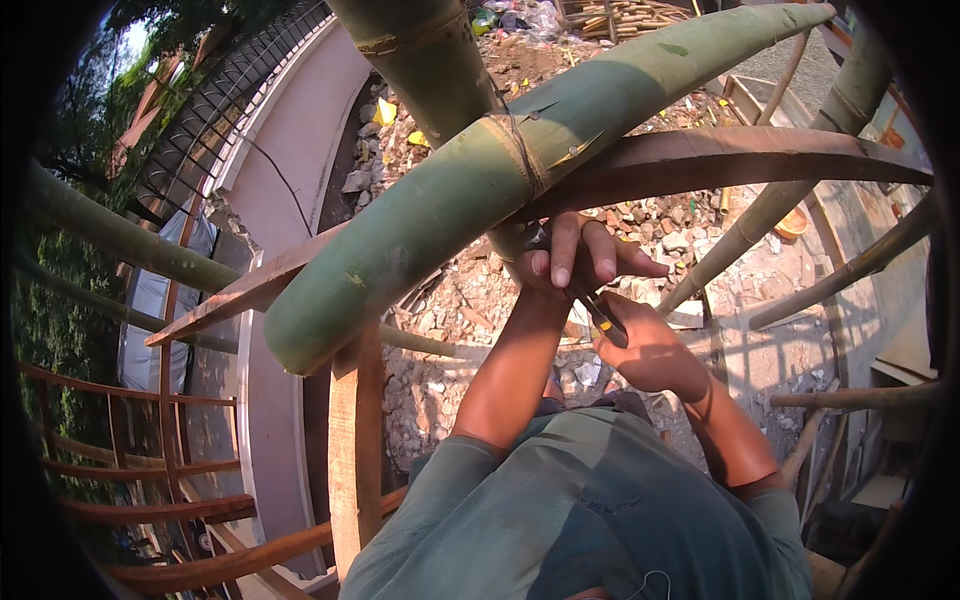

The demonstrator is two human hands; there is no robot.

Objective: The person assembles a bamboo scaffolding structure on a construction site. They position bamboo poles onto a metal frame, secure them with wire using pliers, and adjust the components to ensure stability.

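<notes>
A pair of pliers (603, 322) with dark handles and a yellow mark sits in my right hand (645, 350), closed around its grips. The jaw end points up toward my left hand (580, 252) and is hidden by it. My left hand is bent just below the joint of the poles, with some fingers partly stretched and the thumb and forefinger by a small dark item (537, 237) that I cannot make out. Above both hands, a thick green bamboo pole (420, 230) crosses a reddish wooden beam (740, 160). An upright bamboo pole (430, 70) stands behind them.
A pale wooden post (355, 450) rises under the bamboo's near end. More bamboo poles (740, 240) slant at the right. Broken rubble (440, 380) covers the ground far below. On the left run a pale wall (275, 430) and reddish wooden rails (160, 510).
</notes>
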